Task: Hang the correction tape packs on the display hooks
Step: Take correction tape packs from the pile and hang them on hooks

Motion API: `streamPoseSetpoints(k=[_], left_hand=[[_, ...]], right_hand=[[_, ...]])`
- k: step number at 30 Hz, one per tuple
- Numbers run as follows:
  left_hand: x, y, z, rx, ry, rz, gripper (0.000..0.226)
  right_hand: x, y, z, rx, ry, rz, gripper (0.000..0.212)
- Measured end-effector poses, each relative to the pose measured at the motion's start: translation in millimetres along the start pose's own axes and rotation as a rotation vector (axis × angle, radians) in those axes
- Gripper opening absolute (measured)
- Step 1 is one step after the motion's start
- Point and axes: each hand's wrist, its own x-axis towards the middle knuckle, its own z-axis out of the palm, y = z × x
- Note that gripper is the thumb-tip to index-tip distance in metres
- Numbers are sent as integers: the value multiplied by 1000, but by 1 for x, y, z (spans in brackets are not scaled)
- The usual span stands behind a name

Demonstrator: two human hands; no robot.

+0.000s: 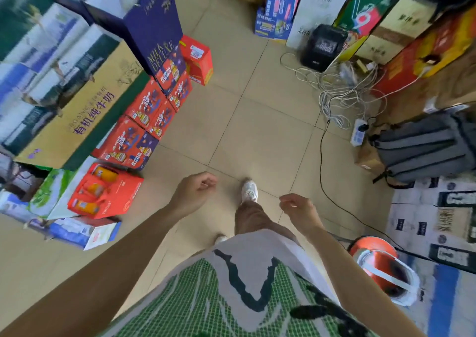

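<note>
Head view looks straight down at a tiled floor [257, 130], frame motion-blurred.

- Left edge of floor: stacked milk cartons [77, 99], then a row of red boxes [144, 120] along their foot, and a red bottle carrier [103, 192] nearer the person.
- Left hand [195, 189]: out in front over the bare tiles, fingers loosely curled, nothing in it.
- Middle: one white shoe [249, 191] forward on the tiles. Judging by that, the person is mid-stride.
- Right hand [296, 208]: just right of the shoe, fingers loosely curled, thumb near forefinger, nothing visible in it.
- Right edge of floor: cable tangle [342, 89], power strip [358, 132], and a black lead [322, 156] running along the tiles toward the person's right side. Grey backpack [425, 146] beyond it.

Correction tape packs: not in view. Display hooks: not in view either. Task hasn't visibly begun, so I read the step in hand as walking to find stock or rack.

To do it well:
- Stay on the bare centre tiles, away from the black lead. It's the trip risk.
- Look up to locate packs and hooks before committing either hand.
- Once at the stock, gather the packs in one hand and keep the other free to feed each hang hole onto a hook.
</note>
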Motion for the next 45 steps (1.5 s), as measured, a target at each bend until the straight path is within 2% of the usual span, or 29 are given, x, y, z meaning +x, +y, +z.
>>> streamPoseSetpoints(k=[8,11,13,16,22,26,28,31,34,36,40,43,45], left_hand=[[106,38,-50,57,18,-167,7],[143,38,-76,84,33,-223,14],[172,36,-94,91,31,-256,6],[221,38,-120,99,43,-272,10],[340,62,-179,13,52,-216,8],[413,113,-228,-96,43,-164,18],[452,138,-250,-102,43,-96,6],[507,175,-280,-98,49,-39,13],[569,205,-301,-133,50,-15,17],[611,224,-311,-100,45,-26,19],[687,251,-328,-16,22,-84,9],[729,265,-345,8,18,-186,31],[754,273,-357,36,34,-244,26]], right_hand=[[116,-132,-51,-8,-73,-102,19],[153,-187,-64,-48,-82,-158,22],[180,-223,-69,-48,-76,-184,23],[225,-271,-71,-54,-76,-209,23],[308,-343,-77,-77,-77,-123,22],[352,-380,-94,-53,-51,-34,14],[373,-396,-106,-28,-37,1,15],[406,-417,-126,5,-11,60,22],[450,-439,-147,14,17,63,16],[485,-456,-162,21,23,58,17],[567,-500,-191,28,-5,42,18],[623,-549,-212,36,-27,22,14],[660,-589,-223,40,-63,-2,14]])
